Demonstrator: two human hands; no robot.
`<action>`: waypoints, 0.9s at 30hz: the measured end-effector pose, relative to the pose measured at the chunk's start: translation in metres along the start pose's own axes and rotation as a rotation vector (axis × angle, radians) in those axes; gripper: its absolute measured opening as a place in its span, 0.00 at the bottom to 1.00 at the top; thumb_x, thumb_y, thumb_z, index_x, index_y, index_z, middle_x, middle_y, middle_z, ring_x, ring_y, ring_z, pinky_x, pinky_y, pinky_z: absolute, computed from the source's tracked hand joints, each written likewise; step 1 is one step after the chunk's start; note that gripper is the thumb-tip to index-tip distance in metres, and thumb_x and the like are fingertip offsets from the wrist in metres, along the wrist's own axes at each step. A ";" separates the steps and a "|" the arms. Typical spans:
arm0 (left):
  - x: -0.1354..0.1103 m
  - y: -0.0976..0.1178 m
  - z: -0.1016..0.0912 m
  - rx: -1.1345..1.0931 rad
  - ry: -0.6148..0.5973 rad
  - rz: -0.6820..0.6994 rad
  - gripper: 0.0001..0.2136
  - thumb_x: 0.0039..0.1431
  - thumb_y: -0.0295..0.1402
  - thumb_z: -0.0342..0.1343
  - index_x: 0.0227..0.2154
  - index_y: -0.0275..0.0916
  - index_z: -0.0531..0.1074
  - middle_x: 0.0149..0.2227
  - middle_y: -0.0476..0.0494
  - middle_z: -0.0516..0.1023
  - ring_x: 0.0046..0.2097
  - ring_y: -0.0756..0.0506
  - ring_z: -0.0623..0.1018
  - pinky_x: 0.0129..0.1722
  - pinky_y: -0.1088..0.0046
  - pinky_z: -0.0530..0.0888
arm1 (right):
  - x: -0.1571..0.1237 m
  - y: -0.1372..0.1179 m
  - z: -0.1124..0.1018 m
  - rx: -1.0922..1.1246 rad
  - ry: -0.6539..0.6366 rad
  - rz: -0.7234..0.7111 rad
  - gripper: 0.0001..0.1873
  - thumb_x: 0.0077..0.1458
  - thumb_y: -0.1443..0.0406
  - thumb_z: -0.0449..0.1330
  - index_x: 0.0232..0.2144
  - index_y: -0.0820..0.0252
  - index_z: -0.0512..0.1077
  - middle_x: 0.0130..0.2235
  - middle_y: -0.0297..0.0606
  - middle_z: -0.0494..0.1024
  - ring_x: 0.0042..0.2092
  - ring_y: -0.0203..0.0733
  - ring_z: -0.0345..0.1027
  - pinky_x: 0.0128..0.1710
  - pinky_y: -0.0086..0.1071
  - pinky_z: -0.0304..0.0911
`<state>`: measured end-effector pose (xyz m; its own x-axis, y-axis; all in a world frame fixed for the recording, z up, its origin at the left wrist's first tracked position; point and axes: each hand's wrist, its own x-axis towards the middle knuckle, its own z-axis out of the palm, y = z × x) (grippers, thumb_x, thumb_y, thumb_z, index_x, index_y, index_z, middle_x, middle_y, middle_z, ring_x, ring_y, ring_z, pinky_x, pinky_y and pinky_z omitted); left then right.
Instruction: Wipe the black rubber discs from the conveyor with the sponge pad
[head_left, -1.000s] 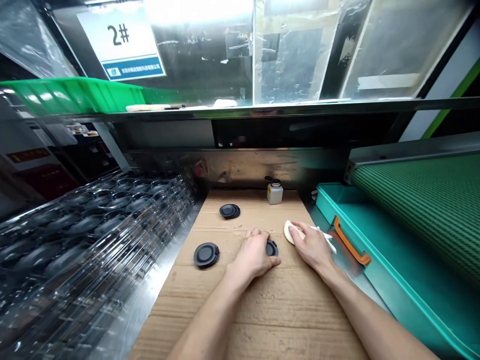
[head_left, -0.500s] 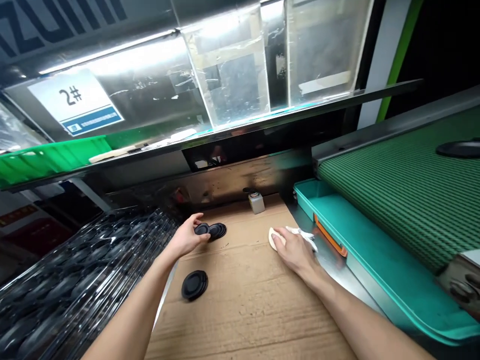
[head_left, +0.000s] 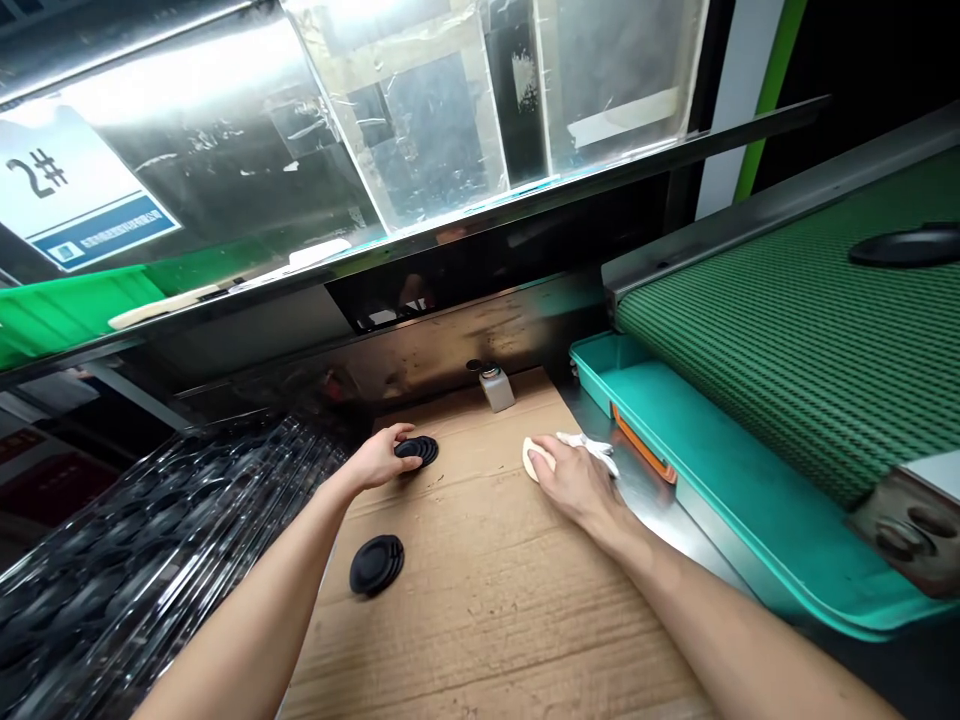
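My left hand point(head_left: 380, 459) reaches to the far stack of black round discs point(head_left: 419, 450) on the cardboard sheet point(head_left: 487, 590), its fingers closed around the top disc. A second stack of black discs point(head_left: 376, 564) lies nearer, left of centre. My right hand point(head_left: 571, 480) rests on the cardboard's right side, fingers curled over a white cloth pad point(head_left: 537, 456).
Clear plastic trays holding dark discs point(head_left: 142, 560) fill the left. A small white bottle point(head_left: 496, 386) stands at the back. A teal tray with an orange handle point(head_left: 645, 455) and a green conveyor belt point(head_left: 787, 340) carrying one black part point(head_left: 904, 245) lie right. An overhead shelf carries a green bin point(head_left: 67, 310).
My left hand carried a disc from mid-cardboard to the far stack and now sets it on top. The right hand stayed on the cloth. The view swung right.
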<state>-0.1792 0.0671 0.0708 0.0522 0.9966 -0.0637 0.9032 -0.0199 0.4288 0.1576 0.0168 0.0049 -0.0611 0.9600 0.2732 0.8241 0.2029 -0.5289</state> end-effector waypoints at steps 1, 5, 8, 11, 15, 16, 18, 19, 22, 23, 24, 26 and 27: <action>0.002 0.001 0.001 0.014 -0.017 -0.001 0.34 0.43 0.43 0.62 0.55 0.37 0.64 0.52 0.37 0.73 0.49 0.39 0.75 0.49 0.66 0.70 | 0.000 0.000 0.000 -0.003 0.000 0.002 0.20 0.62 0.53 0.47 0.49 0.49 0.71 0.41 0.38 0.78 0.43 0.45 0.71 0.40 0.34 0.60; 0.007 0.005 0.003 0.066 -0.031 0.016 0.33 0.42 0.44 0.62 0.53 0.37 0.67 0.52 0.37 0.74 0.51 0.37 0.74 0.50 0.67 0.70 | 0.001 0.001 0.001 -0.013 0.002 0.005 0.19 0.62 0.53 0.47 0.49 0.47 0.71 0.41 0.36 0.79 0.42 0.45 0.72 0.40 0.34 0.60; 0.009 0.007 0.002 0.091 -0.035 0.027 0.33 0.42 0.44 0.62 0.53 0.37 0.67 0.52 0.38 0.74 0.51 0.38 0.75 0.50 0.68 0.70 | 0.001 0.001 0.001 -0.013 0.016 -0.007 0.19 0.62 0.53 0.47 0.48 0.46 0.71 0.40 0.36 0.79 0.42 0.45 0.72 0.39 0.34 0.59; 0.011 0.008 0.001 0.129 -0.040 0.043 0.33 0.43 0.44 0.61 0.54 0.37 0.67 0.53 0.37 0.73 0.51 0.38 0.74 0.51 0.67 0.69 | 0.000 0.000 0.000 -0.011 0.017 -0.010 0.18 0.62 0.53 0.47 0.48 0.46 0.71 0.40 0.35 0.79 0.41 0.45 0.72 0.37 0.34 0.59; 0.018 0.012 0.003 0.183 -0.071 0.060 0.38 0.40 0.46 0.63 0.56 0.36 0.65 0.55 0.36 0.71 0.54 0.37 0.72 0.54 0.67 0.67 | -0.001 -0.002 -0.003 -0.016 0.014 -0.007 0.18 0.62 0.53 0.47 0.48 0.46 0.71 0.40 0.35 0.79 0.40 0.45 0.72 0.36 0.33 0.59; 0.019 0.013 0.003 0.193 -0.079 0.062 0.39 0.39 0.46 0.64 0.56 0.36 0.65 0.55 0.36 0.71 0.54 0.37 0.72 0.53 0.67 0.67 | -0.001 -0.002 -0.004 -0.017 0.014 -0.007 0.18 0.62 0.53 0.47 0.48 0.46 0.71 0.40 0.35 0.79 0.40 0.44 0.72 0.36 0.33 0.59; 0.022 0.014 0.004 0.203 -0.089 0.062 0.38 0.38 0.45 0.64 0.56 0.37 0.66 0.54 0.36 0.72 0.53 0.37 0.73 0.52 0.67 0.68 | -0.001 -0.003 -0.005 -0.021 0.007 -0.004 0.18 0.62 0.53 0.47 0.48 0.47 0.71 0.40 0.36 0.79 0.40 0.44 0.72 0.36 0.33 0.58; 0.023 0.015 0.004 0.209 -0.092 0.064 0.37 0.38 0.45 0.64 0.55 0.37 0.67 0.54 0.36 0.73 0.52 0.36 0.73 0.52 0.67 0.68 | -0.001 -0.003 -0.005 -0.024 0.002 -0.003 0.19 0.62 0.53 0.47 0.48 0.47 0.71 0.40 0.36 0.79 0.40 0.44 0.72 0.36 0.33 0.58; 0.022 0.017 0.002 0.225 -0.093 0.074 0.35 0.38 0.45 0.64 0.53 0.38 0.69 0.52 0.37 0.74 0.51 0.36 0.74 0.50 0.66 0.69 | -0.001 -0.002 -0.004 -0.028 -0.009 0.000 0.19 0.63 0.53 0.46 0.48 0.48 0.71 0.40 0.36 0.79 0.40 0.44 0.72 0.36 0.33 0.58; 0.021 0.017 0.000 0.229 -0.091 0.077 0.34 0.39 0.46 0.64 0.52 0.38 0.70 0.51 0.38 0.75 0.50 0.37 0.75 0.50 0.67 0.69 | -0.001 -0.002 -0.004 -0.028 -0.010 0.002 0.19 0.63 0.53 0.46 0.48 0.48 0.71 0.40 0.36 0.79 0.41 0.44 0.72 0.36 0.33 0.58; 0.020 0.016 -0.002 0.231 -0.083 0.080 0.34 0.40 0.46 0.63 0.52 0.38 0.69 0.51 0.38 0.75 0.50 0.37 0.75 0.49 0.67 0.70 | 0.000 -0.002 -0.003 -0.028 -0.010 0.004 0.19 0.63 0.53 0.46 0.48 0.48 0.71 0.40 0.36 0.79 0.41 0.44 0.72 0.37 0.33 0.58; 0.017 0.014 -0.006 0.228 -0.050 0.091 0.32 0.42 0.45 0.61 0.53 0.40 0.68 0.50 0.40 0.75 0.49 0.39 0.75 0.48 0.67 0.70 | 0.000 -0.001 -0.002 -0.031 -0.008 0.005 0.19 0.63 0.53 0.46 0.48 0.48 0.71 0.40 0.36 0.79 0.41 0.44 0.71 0.37 0.33 0.57; 0.015 0.012 -0.008 0.224 -0.026 0.098 0.32 0.43 0.45 0.61 0.53 0.40 0.68 0.50 0.41 0.75 0.49 0.39 0.75 0.48 0.68 0.70 | 0.000 -0.001 -0.002 -0.034 -0.009 0.004 0.19 0.63 0.53 0.45 0.48 0.48 0.71 0.40 0.36 0.79 0.41 0.44 0.71 0.37 0.33 0.57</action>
<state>-0.1715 0.0823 0.0822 0.1526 0.9867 -0.0563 0.9651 -0.1366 0.2233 0.1584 0.0159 0.0068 -0.0627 0.9626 0.2637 0.8431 0.1924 -0.5021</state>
